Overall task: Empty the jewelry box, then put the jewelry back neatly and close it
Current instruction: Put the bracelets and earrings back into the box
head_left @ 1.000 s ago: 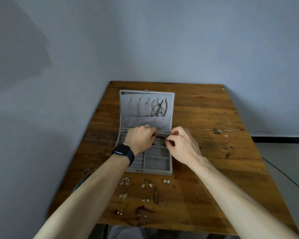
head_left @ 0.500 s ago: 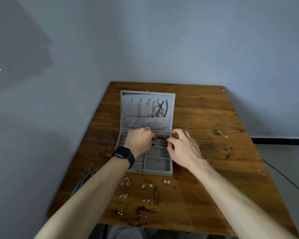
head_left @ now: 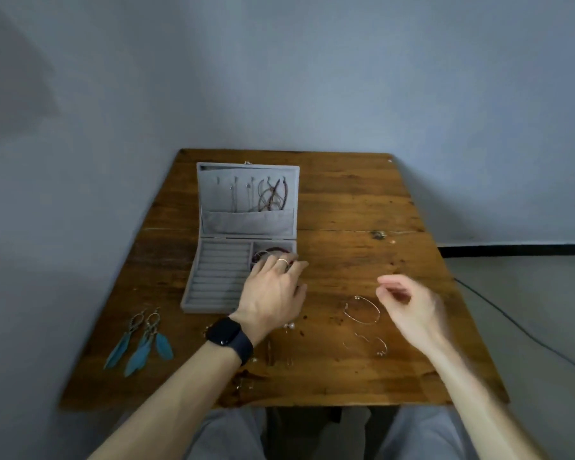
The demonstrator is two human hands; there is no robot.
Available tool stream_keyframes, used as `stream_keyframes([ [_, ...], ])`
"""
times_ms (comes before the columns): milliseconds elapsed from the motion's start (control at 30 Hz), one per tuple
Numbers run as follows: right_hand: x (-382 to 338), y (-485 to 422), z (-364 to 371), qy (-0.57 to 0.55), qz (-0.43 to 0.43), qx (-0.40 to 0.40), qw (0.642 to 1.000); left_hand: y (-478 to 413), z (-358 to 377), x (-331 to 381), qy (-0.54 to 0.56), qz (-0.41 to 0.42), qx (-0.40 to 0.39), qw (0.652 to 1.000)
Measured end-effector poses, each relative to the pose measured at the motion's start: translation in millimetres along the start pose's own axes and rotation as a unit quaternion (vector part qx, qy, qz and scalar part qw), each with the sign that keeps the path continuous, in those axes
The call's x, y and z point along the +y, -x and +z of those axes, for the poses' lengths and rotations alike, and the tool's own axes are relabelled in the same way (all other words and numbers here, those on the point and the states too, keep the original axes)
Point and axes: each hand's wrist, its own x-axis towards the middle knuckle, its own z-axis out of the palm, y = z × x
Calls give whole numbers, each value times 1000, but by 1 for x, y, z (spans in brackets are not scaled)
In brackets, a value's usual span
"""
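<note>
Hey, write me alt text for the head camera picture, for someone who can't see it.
A person's left hand reaches into an open grey jewelry box on a wooden table, fingers over the bracelets in its right compartment. The right hand hovers loosely curled beside a thin wire bangle on the table; teal feather earrings lie front left.

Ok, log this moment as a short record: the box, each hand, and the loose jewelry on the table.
box: jewelry box open on the table
lid: necklaces hang inside it
ring rows: no rings visible
top right compartment: bracelets
left: left hand over the box's right side, fingertips at the bracelets; grip unclear
right: right hand above the table, loosely curled, blurred, seems to hold nothing
loose on table: thin bangles beside the right hand, feather earrings at the near left
</note>
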Motion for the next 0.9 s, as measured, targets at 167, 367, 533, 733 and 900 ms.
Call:
stream_keyframes([
  [167, 31, 27, 4, 76, 49, -14, 996, 16, 33, 44, -35, 3, -70, 997],
  [367, 24, 35, 18, 97, 68, 31, 992, 22, 50, 56, -80, -30, -107, 991],
  [533, 11, 34, 24, 143, 79, 28, 986, 22, 49, 58, -72, -36, -112, 990],
  [733, 7, 36, 25, 181, 70, -9, 981, 20, 47, 57, -44, -42, -116, 991],
  [900, 5, 32, 14, 59, 66, -38, 995, 15, 39, 54, 11, -48, -140, 989],
])
